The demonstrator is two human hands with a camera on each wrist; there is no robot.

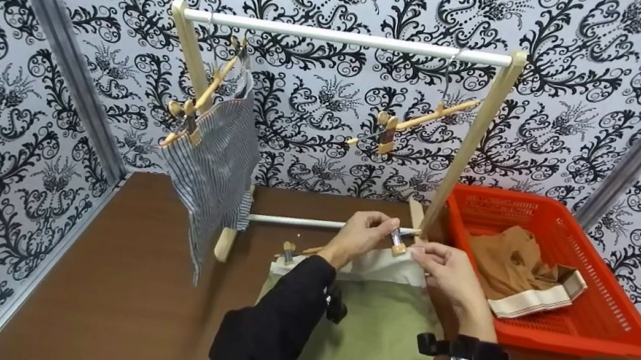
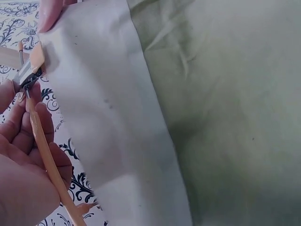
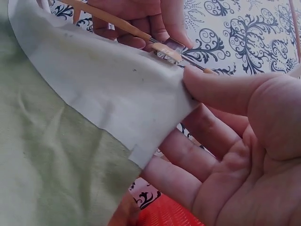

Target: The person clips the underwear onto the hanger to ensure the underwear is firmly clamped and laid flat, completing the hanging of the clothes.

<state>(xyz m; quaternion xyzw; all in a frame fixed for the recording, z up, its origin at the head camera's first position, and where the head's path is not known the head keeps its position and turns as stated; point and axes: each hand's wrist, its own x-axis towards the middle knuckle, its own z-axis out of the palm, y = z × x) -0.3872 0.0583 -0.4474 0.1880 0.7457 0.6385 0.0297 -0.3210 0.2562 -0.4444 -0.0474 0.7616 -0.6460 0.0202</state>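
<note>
An olive-green garment (image 1: pixel 367 341) with a white band (image 3: pixel 113 80) hangs from a wooden clip hanger (image 2: pixel 47 150) held low over the table. My left hand (image 1: pixel 361 238) pinches the hanger's clip (image 1: pixel 398 243) at the band's upper edge. In the right wrist view the clip's wooden jaw sits against that edge; how firmly it bites is not plain. My right hand (image 1: pixel 451 276) pinches the band's right corner between thumb and fingers, just beside the clip. At the band's left end is another clip (image 1: pixel 288 251).
A rack with a white rail (image 1: pixel 339 36) stands behind. On it hang a striped garment (image 1: pixel 218 154) at left and a bare clip hanger (image 1: pixel 427 120) at right. To the right, a red basket (image 1: pixel 609 292) holds a brown garment (image 1: pixel 508 260) with a cream band.
</note>
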